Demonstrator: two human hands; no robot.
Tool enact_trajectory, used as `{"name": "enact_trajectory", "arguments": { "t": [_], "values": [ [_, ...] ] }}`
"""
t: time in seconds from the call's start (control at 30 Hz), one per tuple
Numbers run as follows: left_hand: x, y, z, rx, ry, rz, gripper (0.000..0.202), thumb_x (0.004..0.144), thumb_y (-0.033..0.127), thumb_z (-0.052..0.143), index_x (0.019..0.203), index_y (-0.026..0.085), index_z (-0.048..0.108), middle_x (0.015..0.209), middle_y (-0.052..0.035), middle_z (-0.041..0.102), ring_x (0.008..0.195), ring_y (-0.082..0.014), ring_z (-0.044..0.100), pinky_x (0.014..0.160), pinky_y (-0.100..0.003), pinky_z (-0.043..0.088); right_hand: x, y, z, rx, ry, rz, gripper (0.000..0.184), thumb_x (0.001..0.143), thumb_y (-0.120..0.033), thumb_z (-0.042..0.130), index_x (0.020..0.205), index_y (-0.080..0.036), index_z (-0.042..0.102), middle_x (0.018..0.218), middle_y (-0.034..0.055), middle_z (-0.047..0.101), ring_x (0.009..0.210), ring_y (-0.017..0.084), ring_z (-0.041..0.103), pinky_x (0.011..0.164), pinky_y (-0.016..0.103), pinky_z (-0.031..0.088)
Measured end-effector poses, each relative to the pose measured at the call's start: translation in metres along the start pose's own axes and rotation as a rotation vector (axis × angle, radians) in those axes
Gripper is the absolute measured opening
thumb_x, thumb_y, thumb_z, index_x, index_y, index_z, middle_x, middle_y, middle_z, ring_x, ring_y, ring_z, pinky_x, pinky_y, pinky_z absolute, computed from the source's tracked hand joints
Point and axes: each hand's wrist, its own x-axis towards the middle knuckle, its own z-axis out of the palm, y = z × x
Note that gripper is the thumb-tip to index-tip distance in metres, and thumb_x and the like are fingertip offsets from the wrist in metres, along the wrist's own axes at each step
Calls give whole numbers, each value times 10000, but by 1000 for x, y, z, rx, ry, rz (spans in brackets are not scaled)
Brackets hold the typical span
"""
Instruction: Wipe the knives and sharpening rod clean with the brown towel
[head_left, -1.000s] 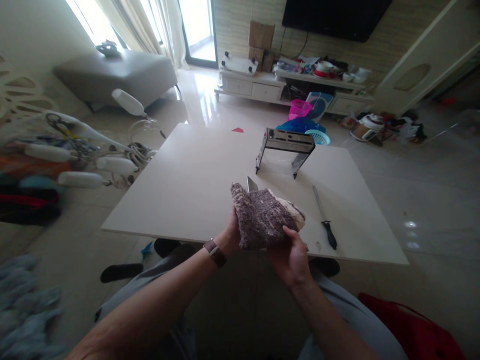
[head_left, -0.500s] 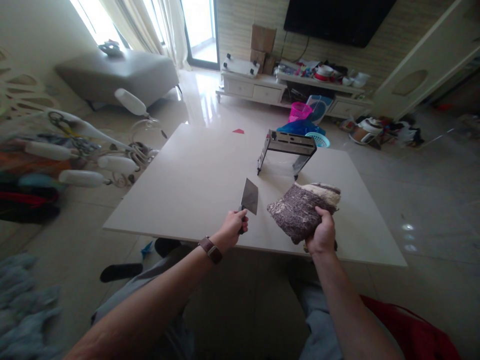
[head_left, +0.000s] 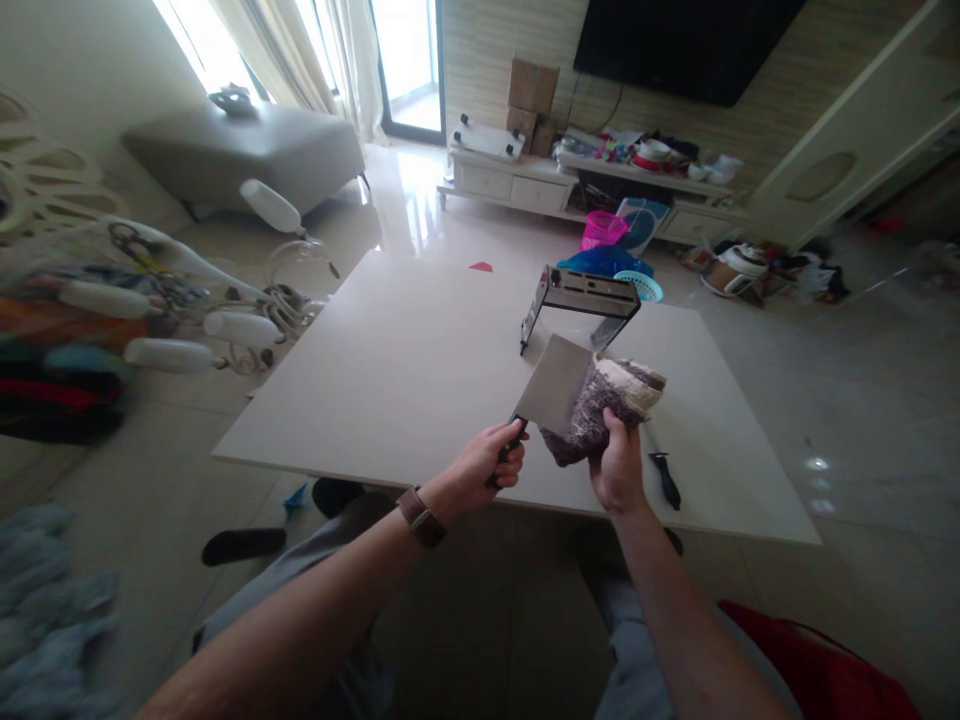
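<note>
My left hand (head_left: 487, 462) is wrapped round the dark handle of a cleaver (head_left: 556, 385), its broad blade tilted up to the right. In my right hand (head_left: 621, 465) is a folded purple-brown and cream cloth (head_left: 589, 425), thumb on top. The blade meets the cloth's left side; whether it presses on it I cannot tell. Both are held above the near part of the white table (head_left: 360, 370). To the right of my right hand, a black-handled tool (head_left: 665, 480) lies on the table, its thin shaft partly hidden by the hand and cloth.
A black-framed stand (head_left: 589, 288) rises from the table beyond the cloth. Behind it are a pale blue basket (head_left: 640, 285) and a pink basket (head_left: 602, 230). Lamp arms with white shades (head_left: 240, 328) reach in at the left, near the table's edge.
The cleaver has swung up and right to the cloth, its flat blade now facing me. The cloth has shifted slightly left and up, uncovering the black-handled tool on the table.
</note>
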Motion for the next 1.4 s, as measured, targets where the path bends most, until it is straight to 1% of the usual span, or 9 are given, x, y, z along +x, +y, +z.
{"name": "enact_trajectory", "arguments": {
  "t": [0.07,0.13,0.23,0.4,0.63,0.77,1.07,1.3,1.4],
  "values": [
    [-2,-2,1,35,-34,-7,299,914,446,679,892,175,554,568,92,362,403,-27,220,378,-135,194,-5,-6,5,62,-71,-2,402,760,-344,732,1157,-284,696,1177,-13,738,1125,187,651,1009,367,500],
    [-3,0,0,62,-53,-11,316,918,477,667,884,188,545,553,101,329,404,-33,198,380,-138,186,-6,-12,8,131,-154,16,266,795,-432,698,997,-262,731,1180,-9,735,1094,190,656,983,356,511],
    [-3,4,-2,90,-90,-23,316,935,489,639,875,194,541,543,107,295,407,-38,168,379,-141,177,-2,-14,9,204,-179,92,288,840,-516,645,838,-239,724,1160,6,745,1070,192,665,987,370,516],
    [-3,5,-1,180,-155,-15,321,936,507,629,885,203,539,538,103,313,407,-42,168,370,-140,185,5,-11,15,241,-139,196,310,826,-453,678,1069,-269,733,1125,14,772,1112,202,678,1070,444,488],
    [-3,11,-4,220,-184,45,342,926,528,645,909,202,543,539,105,310,413,-41,163,368,-137,190,0,-35,21,334,-262,246,466,857,-662,568,1101,-309,748,1180,19,761,1215,257,660,1044,494,522],
    [-8,21,-5,211,-215,0,322,936,502,639,922,190,560,555,103,299,416,-39,159,370,-138,177,-1,-44,20,379,-276,244,517,855,-709,542,1146,-331,741,1204,16,752,1264,273,639,1047,532,513],
    [-12,22,-5,136,-306,-111,295,953,471,619,949,180,573,552,114,267,424,-42,101,356,-127,167,6,-42,-9,437,-206,195,489,837,-656,584,1208,-368,721,1219,3,763,1315,290,613,1121,566,459],
    [-10,18,-5,94,-331,-126,310,940,481,645,948,181,566,529,121,275,426,-45,69,340,-123,175,10,-31,-27,283,-235,239,598,801,-769,574,1222,-374,730,1333,24,716,1303,319,619,1080,598,482],
    [-10,18,-5,107,-343,-136,305,938,478,647,947,184,567,529,119,282,424,-46,75,337,-124,182,13,-27,-30,139,-221,93,516,779,-725,633,1140,-377,758,1280,44,739,1245,333,653,998,608,523]
  ]
}}
